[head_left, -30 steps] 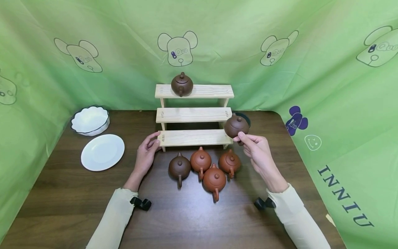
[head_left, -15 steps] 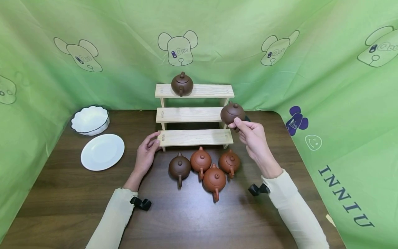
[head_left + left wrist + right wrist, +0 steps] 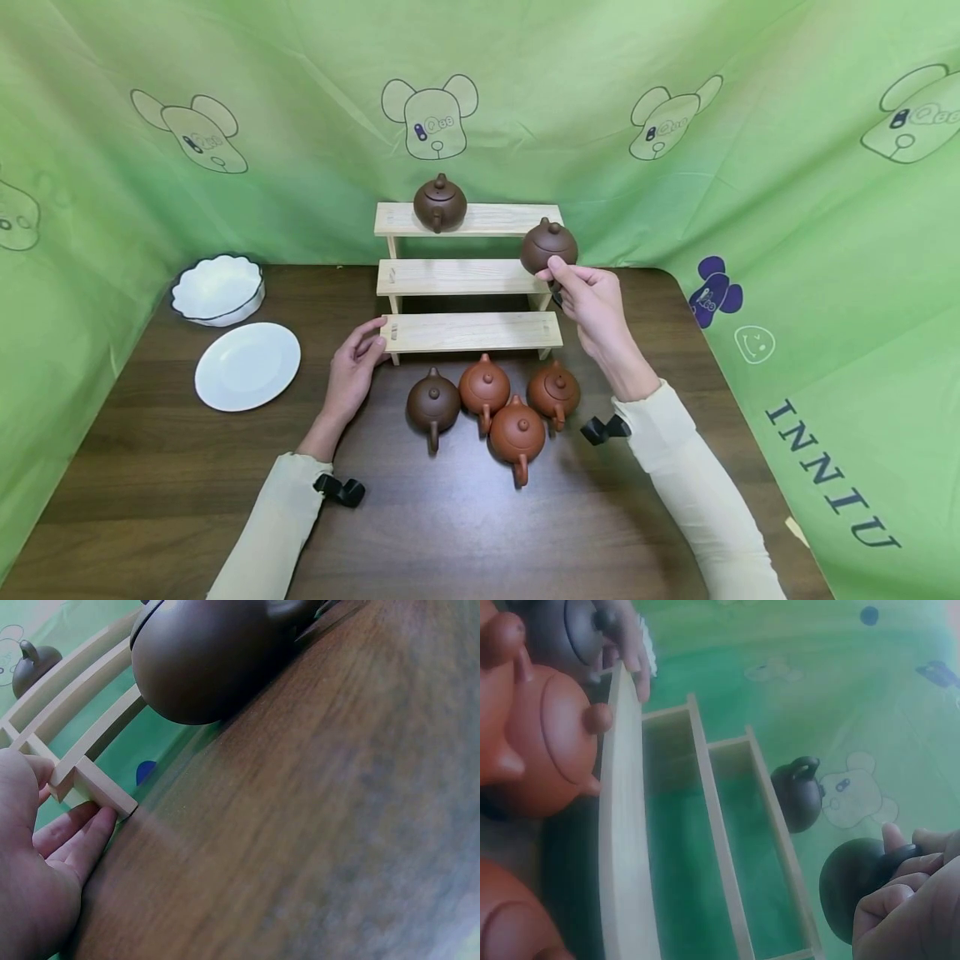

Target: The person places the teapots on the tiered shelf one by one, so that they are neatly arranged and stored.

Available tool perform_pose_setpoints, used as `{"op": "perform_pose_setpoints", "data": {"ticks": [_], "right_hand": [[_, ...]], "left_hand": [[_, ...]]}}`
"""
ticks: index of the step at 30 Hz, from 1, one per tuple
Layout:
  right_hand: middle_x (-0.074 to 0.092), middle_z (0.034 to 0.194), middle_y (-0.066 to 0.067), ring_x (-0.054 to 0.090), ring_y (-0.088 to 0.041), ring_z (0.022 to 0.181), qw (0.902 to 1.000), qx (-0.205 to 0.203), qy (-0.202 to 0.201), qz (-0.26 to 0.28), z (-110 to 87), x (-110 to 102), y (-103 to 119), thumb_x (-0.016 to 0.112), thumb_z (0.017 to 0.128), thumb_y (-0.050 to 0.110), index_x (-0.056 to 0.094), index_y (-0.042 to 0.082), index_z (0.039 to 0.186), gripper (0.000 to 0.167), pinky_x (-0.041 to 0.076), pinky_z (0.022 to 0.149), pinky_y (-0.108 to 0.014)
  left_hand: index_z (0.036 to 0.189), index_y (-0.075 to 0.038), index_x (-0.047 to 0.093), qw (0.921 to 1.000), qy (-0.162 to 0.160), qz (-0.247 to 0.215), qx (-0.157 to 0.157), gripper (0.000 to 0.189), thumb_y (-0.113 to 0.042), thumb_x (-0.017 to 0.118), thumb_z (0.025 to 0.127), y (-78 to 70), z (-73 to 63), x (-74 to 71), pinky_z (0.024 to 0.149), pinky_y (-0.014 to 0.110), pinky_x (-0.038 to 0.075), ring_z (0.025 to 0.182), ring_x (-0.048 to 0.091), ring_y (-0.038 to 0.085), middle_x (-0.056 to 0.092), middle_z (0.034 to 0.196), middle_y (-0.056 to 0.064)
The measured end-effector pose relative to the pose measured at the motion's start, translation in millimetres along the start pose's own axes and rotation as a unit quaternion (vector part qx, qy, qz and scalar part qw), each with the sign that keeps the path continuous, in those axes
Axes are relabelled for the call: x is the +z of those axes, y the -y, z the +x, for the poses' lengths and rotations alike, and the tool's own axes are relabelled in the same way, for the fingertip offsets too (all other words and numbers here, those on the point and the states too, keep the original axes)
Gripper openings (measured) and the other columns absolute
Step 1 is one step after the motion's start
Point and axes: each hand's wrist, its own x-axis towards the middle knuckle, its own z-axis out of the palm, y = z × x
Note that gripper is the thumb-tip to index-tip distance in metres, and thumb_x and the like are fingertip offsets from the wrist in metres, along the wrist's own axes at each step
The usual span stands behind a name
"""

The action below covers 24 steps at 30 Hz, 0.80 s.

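My right hand pinches the handle of a dark brown teapot, raised beside the right end of the three-step wooden stand. In the head view this teapot overlaps the top step's right end; the right wrist view has it beyond the top board. My left hand grips the left end of the lowest step, its fingers against the leg in the left wrist view. Another dark brown teapot sits on the top step, left of centre. Before the stand are a dark brown teapot and several reddish-brown teapots.
On the left of the wooden table lie a white oval plate and a scalloped white bowl. A dark round thing is mostly hidden behind my right hand. Green printed cloth surrounds the table at back and sides.
My right hand has carried the dark brown teapot up and leftward, from beside the lowest step to the top step's right end. My left hand has stayed on the stand.
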Motion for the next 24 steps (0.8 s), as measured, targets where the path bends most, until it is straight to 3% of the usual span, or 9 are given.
{"op": "perform_pose_setpoints", "data": {"ticks": [6, 24], "right_hand": [[0.032, 0.049, 0.011, 0.019, -0.002, 0.047, 1.0, 0.0, -0.001, 0.008, 10.4, 9.7, -0.2, 0.074, 0.11, 0.02, 0.086, 0.019, 0.082, 0.031, 0.01, 0.046, -0.019], [0.035, 0.05, 0.011, 0.021, -0.002, 0.046, 0.9997, -0.022, 0.005, -0.011, 45.1, 30.7, 3.4, 0.074, 0.11, 0.025, 0.086, 0.016, 0.084, 0.03, 0.014, 0.044, -0.016]], "left_hand": [[0.153, 0.001, 0.062, 1.0, 0.0, 0.0, -0.003, 0.039, -0.005, 0.059, 0.115, 0.3, 0.5, 0.1, 0.096, 0.02, 0.064, 0.107, 0.073, 0.0, 0.068, 0.14, 0.035], [0.152, 0.001, 0.063, 1.0, -0.005, 0.0, -0.003, 0.038, -0.005, 0.061, 0.114, 0.3, 1.2, 0.7, 0.094, 0.02, 0.064, 0.107, 0.074, 0.001, 0.068, 0.14, 0.034]]}}
